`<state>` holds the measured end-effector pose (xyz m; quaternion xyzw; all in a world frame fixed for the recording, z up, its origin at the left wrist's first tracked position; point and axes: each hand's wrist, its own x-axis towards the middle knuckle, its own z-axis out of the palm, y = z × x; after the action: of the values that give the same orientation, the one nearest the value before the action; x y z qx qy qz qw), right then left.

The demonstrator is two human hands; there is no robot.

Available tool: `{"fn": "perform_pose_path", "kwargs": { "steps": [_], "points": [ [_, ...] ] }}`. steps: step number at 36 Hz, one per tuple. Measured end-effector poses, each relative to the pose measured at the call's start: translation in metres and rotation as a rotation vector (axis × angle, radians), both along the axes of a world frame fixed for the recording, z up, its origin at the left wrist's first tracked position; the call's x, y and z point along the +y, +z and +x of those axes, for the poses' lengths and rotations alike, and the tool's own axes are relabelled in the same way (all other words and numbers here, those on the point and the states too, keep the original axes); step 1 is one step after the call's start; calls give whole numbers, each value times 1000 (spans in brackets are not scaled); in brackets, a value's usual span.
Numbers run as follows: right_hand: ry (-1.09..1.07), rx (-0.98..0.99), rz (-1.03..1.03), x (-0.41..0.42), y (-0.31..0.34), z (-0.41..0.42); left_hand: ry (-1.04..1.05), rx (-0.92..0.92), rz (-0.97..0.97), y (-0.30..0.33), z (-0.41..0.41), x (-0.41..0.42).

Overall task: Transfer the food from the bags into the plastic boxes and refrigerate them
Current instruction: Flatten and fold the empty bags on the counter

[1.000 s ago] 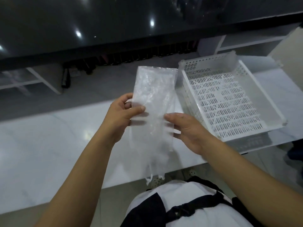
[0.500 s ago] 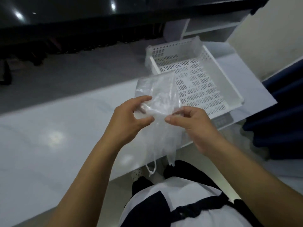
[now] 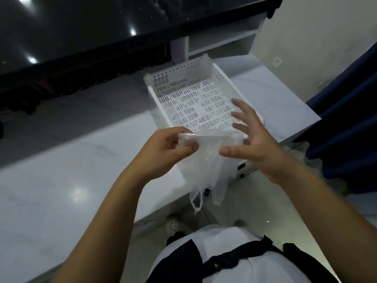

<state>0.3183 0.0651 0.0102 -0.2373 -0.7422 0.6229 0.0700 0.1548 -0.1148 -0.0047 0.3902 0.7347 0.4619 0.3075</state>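
Far left, the white marble-look table [image 3: 61, 180] runs across the view, with a glossy black surface [image 3: 81, 27] above it throwing back 3 bright ceiling lights. Moving in, the left hand [image 3: 163, 154] is up over the table's near edge, fingers [image 3: 189, 147] curled and pinching the top of a clear plastic bag [image 3: 206, 166]. The bag is bunched at the grip and hangs down limp past the table edge, its 2 thin handle loops dangling at the bottom; whether anything is inside, the blur won't let me say. Just behind the hands sits the white perforated plastic tray [image 3: 193, 103], flat on the table toward its right end, open side up. Now the right hand [image 3: 257, 144]: fingers straight and spread, thumb out toward the left hand, palm just beside the bag's right edge. Lower fingers seem to brush the plastic, though they grasp nothing. Further right, a cream wall with a socket [image 3: 277, 62], then a dark blue curtain [image 3: 346, 119] hanging down the edge. Down below, the person's white shirt with a black strap [image 3: 234, 260].
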Motion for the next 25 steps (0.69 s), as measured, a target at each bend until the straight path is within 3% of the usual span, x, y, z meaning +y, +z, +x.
{"fn": "perform_pose_path", "kwargs": {
  "steps": [2,4,11,16,19,21,25],
  "points": [
    [145,-30,19,23,11,17,-74,-28,17,6,15,19],
    [136,-14,3,43,15,35,-90,-41,23,11,32,42],
    [-185,14,33,112,-18,111,27,-28,10,4,108,129],
    [-404,-88,258,155,-58,161,-25,-16,-51,-15,175,191],
    [-494,-160,376,176,-79,189,-99,102,-132,-35,212,226],
    [-524,-189,399,183,-87,201,-88,202,-83,-46,235,243],
    [-582,-178,158,196,-97,232,-82,389,-80,-57,280,279]
  ]
}}
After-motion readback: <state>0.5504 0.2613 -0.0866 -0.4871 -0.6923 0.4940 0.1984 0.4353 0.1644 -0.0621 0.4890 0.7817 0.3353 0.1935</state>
